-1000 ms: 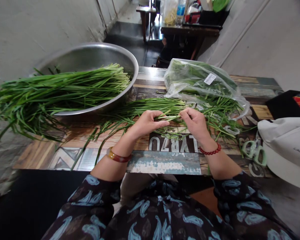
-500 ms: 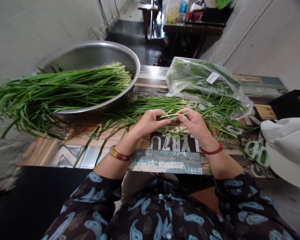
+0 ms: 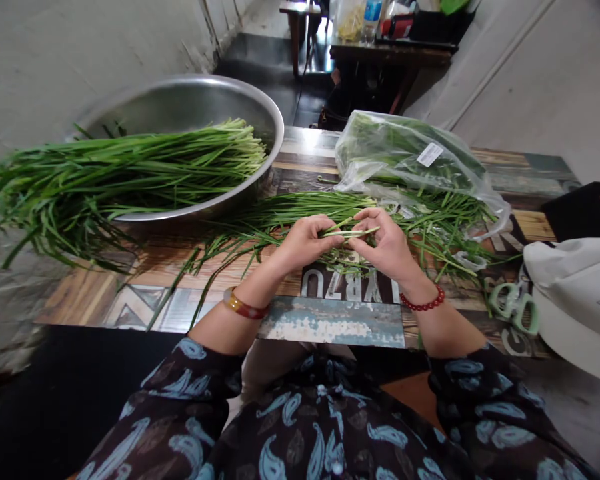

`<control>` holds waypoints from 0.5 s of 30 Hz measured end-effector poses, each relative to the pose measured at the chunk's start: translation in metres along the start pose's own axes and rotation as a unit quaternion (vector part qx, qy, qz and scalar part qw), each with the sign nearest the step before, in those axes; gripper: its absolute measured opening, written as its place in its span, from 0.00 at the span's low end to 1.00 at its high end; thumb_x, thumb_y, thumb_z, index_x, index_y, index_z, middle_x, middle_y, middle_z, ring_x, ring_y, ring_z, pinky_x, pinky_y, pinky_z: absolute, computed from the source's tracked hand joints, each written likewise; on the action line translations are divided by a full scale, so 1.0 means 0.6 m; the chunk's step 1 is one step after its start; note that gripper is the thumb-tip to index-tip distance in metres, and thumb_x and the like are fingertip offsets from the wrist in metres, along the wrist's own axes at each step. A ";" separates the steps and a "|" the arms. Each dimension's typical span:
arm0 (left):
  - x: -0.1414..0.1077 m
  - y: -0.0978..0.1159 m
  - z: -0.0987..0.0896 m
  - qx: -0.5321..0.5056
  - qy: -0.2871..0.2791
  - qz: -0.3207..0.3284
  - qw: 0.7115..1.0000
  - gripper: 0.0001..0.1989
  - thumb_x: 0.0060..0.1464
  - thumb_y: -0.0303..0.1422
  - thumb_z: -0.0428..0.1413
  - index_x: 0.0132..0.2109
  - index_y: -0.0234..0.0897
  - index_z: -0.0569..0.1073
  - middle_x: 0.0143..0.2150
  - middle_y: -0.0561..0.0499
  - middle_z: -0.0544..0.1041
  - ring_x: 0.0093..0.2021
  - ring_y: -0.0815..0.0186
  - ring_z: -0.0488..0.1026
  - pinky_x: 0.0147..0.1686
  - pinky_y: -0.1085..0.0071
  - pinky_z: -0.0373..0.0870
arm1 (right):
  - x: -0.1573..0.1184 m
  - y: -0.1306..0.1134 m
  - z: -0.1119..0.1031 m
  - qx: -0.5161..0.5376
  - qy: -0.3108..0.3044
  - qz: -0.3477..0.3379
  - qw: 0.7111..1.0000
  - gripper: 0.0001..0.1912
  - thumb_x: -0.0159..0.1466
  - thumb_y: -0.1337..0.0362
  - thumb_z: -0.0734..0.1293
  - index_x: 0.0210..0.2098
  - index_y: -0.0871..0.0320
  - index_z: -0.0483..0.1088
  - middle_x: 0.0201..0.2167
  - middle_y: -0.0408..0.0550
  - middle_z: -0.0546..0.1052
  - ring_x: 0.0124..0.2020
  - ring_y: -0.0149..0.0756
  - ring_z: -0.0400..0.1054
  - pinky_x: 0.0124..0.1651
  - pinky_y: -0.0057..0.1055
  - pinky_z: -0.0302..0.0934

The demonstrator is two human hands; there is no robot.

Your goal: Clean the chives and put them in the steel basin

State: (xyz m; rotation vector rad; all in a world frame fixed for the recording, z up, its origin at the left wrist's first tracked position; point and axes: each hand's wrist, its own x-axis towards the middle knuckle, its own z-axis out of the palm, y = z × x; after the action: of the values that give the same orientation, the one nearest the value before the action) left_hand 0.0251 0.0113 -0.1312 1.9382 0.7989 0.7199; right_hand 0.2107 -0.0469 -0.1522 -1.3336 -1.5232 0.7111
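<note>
A patterned counter (image 3: 330,323) carries a steel basin (image 3: 180,93) far left, a labelled plastic bag of greens (image 3: 405,150) far right, and green-handled scissors (image 3: 513,307) touching a white bag (image 3: 575,300) near right. A dark table (image 3: 390,57) stands beyond, bearing a plastic water bottle (image 3: 373,13).

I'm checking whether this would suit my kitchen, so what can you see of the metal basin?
It is a wide, round basin of what looks like stainless steel, with a smooth rolled rim and a dull grey inside. It sits at the left end of the patterned table. A long bundle of chives lies across it on the rim, with pale ends towards the right and leaves hanging past the left side.
</note>
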 end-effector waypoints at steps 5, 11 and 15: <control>0.002 -0.008 -0.017 0.005 0.049 -0.024 0.998 0.13 0.56 0.36 0.56 0.26 0.34 0.69 0.25 0.55 0.66 0.30 0.69 0.62 0.33 0.72 0.57 | 0.004 0.011 -0.011 -0.054 0.029 0.013 0.998 0.18 0.53 0.70 0.68 0.43 0.57 0.69 0.29 0.40 0.75 0.27 0.30 0.68 0.34 0.30 0.64; 0.003 -0.014 -0.045 -0.084 0.134 -0.028 0.987 0.13 0.61 0.38 0.51 0.30 0.36 0.69 0.28 0.53 0.70 0.29 0.70 0.64 0.32 0.73 0.61 | 0.009 0.024 -0.029 0.069 0.047 0.134 0.987 0.10 0.55 0.59 0.72 0.32 0.58 0.73 0.24 0.41 0.75 0.22 0.27 0.64 0.25 0.26 0.56; 0.003 -0.017 -0.046 -0.044 0.194 -0.022 0.980 0.11 0.62 0.38 0.51 0.34 0.38 0.69 0.25 0.56 0.67 0.26 0.70 0.62 0.29 0.73 0.60 | 0.012 0.030 -0.033 0.146 0.074 0.132 0.978 0.13 0.58 0.54 0.72 0.34 0.57 0.74 0.27 0.44 0.79 0.28 0.29 0.70 0.32 0.27 0.64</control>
State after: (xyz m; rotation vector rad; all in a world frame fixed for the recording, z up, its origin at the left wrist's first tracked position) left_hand 0.0033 0.0306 -0.1278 1.7162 1.0226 1.1077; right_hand 0.2362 -0.0390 -0.1587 -1.3425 -1.0866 0.9421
